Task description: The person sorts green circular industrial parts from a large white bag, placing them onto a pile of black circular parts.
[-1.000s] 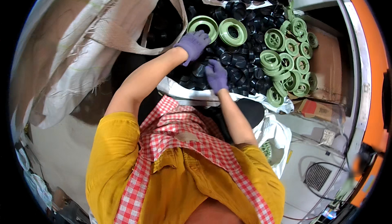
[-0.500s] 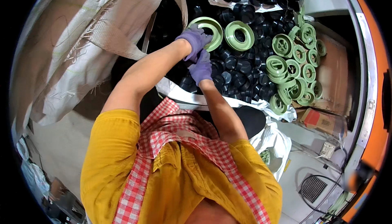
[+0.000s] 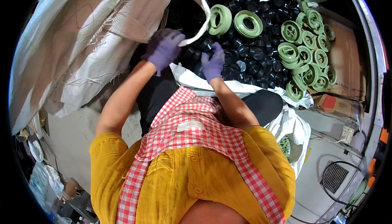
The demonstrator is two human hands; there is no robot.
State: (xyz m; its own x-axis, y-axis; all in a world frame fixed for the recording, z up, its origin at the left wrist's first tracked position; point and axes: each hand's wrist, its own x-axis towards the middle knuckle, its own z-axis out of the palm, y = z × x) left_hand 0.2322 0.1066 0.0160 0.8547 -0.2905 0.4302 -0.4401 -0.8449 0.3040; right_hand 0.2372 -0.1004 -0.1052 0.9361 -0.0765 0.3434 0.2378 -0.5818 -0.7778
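Observation:
My left hand (image 3: pixel 163 50), in a purple glove, is closed on the hanging edge of a large white woven sack (image 3: pixel 102 40) at the left side of a heap of small black round parts (image 3: pixel 253 56). The gloved fingers of my right hand (image 3: pixel 213 63) are dug in among those black parts at the near side of the heap; what they hold is hidden. Two big green rings (image 3: pixel 247 23) lie on top of the heap just beyond both hands. My yellow shirt and red checked apron fill the lower part of the view.
Several green rings (image 3: pixel 304 54) are piled along the right side of the heap. A white plastic sheet (image 3: pixel 245 87) edges the heap in front. A cardboard box (image 3: pixel 337 105), a white bag (image 3: pixel 292 128) and a floor vent grille (image 3: pixel 335 177) lie at right.
My left hand has left the black parts and moved left to take the sack's edge. My right hand stays in the heap. The view has shifted a little toward the heap.

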